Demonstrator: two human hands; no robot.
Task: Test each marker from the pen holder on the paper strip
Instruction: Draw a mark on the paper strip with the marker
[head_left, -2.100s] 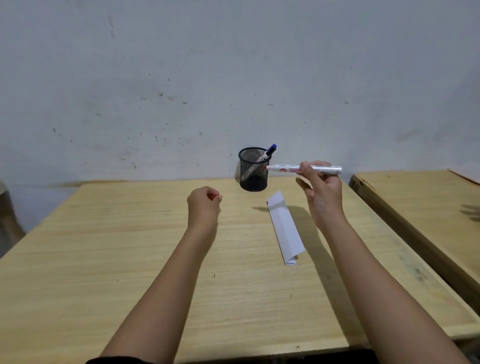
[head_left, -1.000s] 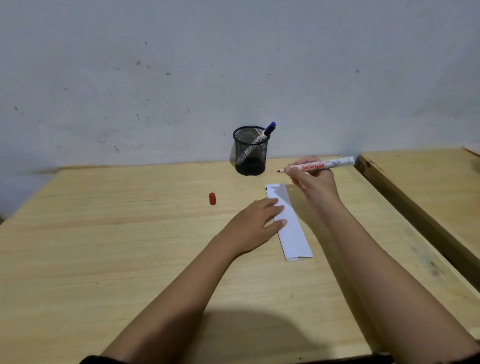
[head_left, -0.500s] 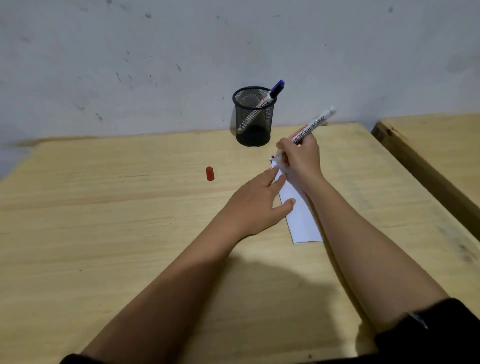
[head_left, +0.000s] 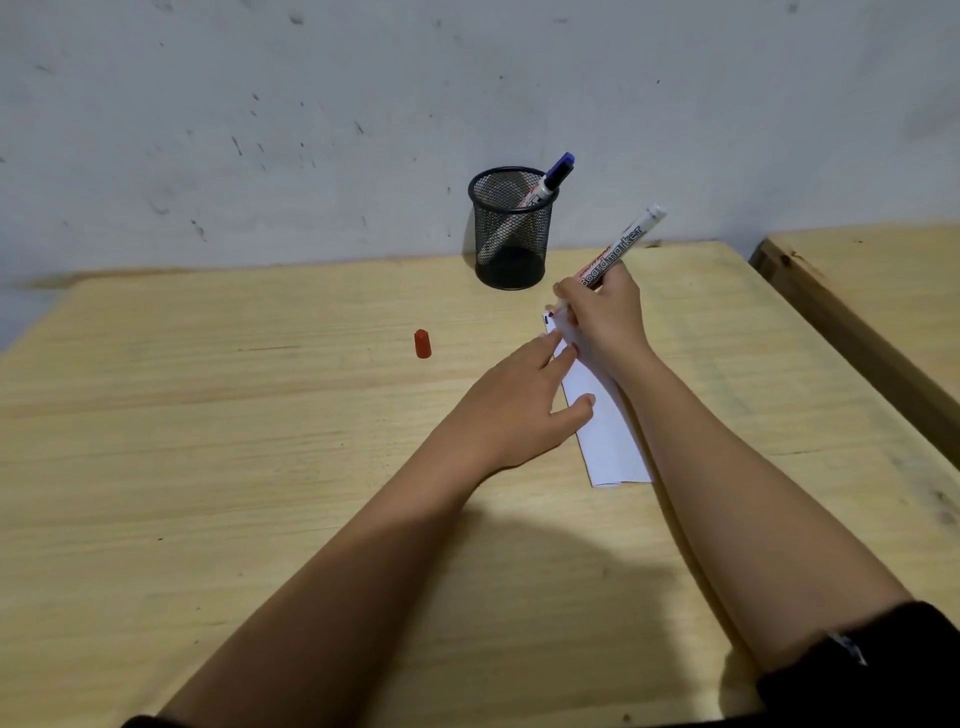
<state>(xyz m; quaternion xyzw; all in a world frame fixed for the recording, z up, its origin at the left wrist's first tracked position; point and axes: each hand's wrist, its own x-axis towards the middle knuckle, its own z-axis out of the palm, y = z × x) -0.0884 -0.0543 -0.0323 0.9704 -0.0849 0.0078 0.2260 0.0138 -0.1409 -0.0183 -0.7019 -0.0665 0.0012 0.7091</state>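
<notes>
My right hand (head_left: 605, 322) grips an uncapped white red-ink marker (head_left: 621, 247), tip down on the far end of the white paper strip (head_left: 608, 436). A small mark shows at that end. My left hand (head_left: 519, 405) lies flat with fingers spread, pressing the strip's left edge. The red cap (head_left: 422, 344) lies on the wooden table (head_left: 234, 441), left of the strip. A black mesh pen holder (head_left: 511, 228) stands by the wall with a blue-capped marker (head_left: 553, 179) leaning in it.
A grey wall runs right behind the table. A second wooden table (head_left: 872, 291) stands to the right across a narrow gap. My own shadow falls on the near part of the table.
My left hand put the red cap on the table and moved onto the strip. My right hand lowered the marker tip to the strip's far end.
</notes>
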